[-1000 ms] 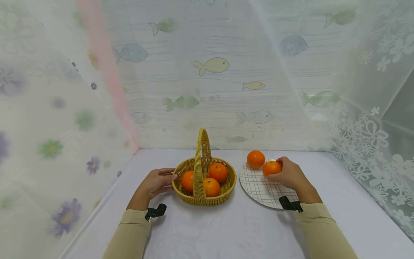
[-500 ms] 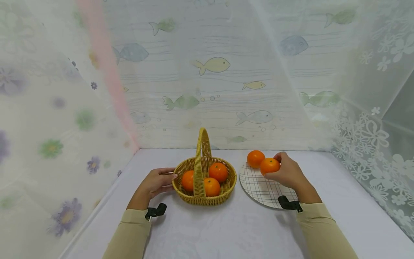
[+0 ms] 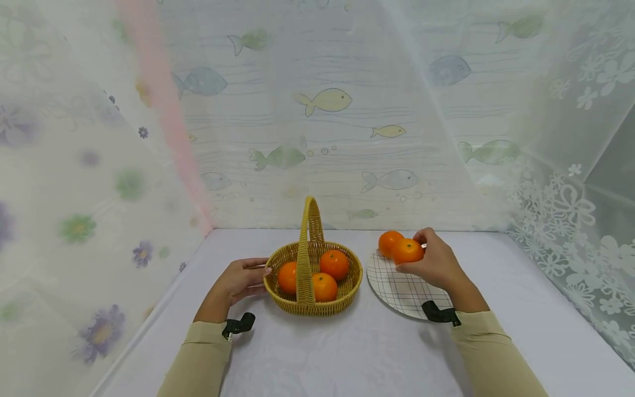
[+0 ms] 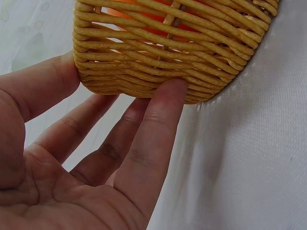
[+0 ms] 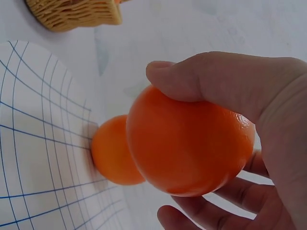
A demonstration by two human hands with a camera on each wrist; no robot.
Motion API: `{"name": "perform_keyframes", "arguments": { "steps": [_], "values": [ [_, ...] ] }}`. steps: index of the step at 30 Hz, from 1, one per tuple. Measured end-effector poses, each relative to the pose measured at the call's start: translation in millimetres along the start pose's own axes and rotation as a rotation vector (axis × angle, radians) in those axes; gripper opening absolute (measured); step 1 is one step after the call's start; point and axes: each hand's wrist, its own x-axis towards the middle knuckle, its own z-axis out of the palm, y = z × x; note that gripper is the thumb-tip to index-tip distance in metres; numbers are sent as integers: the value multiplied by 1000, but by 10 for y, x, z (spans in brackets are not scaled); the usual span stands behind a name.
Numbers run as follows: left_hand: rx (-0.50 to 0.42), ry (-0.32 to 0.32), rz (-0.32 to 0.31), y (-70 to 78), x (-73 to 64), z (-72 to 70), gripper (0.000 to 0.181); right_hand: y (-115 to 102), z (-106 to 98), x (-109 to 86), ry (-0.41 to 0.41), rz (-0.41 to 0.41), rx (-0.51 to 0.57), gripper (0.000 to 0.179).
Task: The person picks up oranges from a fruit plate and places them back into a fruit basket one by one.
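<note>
At the left, the left hand (image 3: 240, 281) has its fingers spread, the tips touching the side of the wicker basket (image 3: 317, 310) on the white worktop (image 3: 307, 358). Inside the basket lie three oranges: one at the left (image 3: 286, 277), one in front (image 3: 324, 287) and one behind to the right (image 3: 334, 264); that share looks done. Further right, the grid-patterned plate (image 3: 397, 292) has one loose orange (image 3: 388, 241) at its far edge, not in the basket. The right hand (image 3: 436, 262) holds another orange (image 3: 407, 251) between thumb and fingers, apparently raised over the plate. With three fruits in and two out, I judge the filling a little past halfway.
</note>
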Motion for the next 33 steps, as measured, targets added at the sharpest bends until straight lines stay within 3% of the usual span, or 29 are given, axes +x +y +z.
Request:
{"name": "perform_keyframes", "arguments": {
  "steps": [7,33],
  "values": [
    [-8,3,-7,-5,18,-6,48,-61,45,-5,-12,-21,0,76],
    [-6,2,5,-3,-2,6,47,-305,118,-85,18,-175,-7,68]
  ]
}}
